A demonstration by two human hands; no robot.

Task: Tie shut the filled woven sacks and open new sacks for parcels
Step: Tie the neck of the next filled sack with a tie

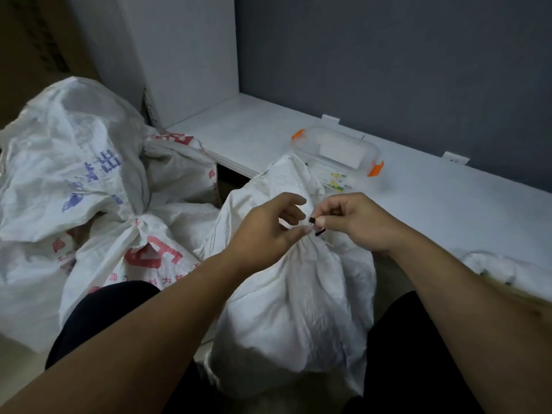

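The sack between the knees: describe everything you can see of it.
The sack looks like white woven plastic, crinkled, unprinted on this side. It stands upright between the person's knees, bulging full, beside the white shelf. Its neck is gathered tight, the loose mouth flaring above. The right hand pinches a black tie at the neck; the left hand reaches there with its thumb.

Parcel storerm: tied sacks (74, 162), shelf (254, 130).

White woven sack (295, 300) upright, filled; neck gathered; black tie (316, 226) around it.
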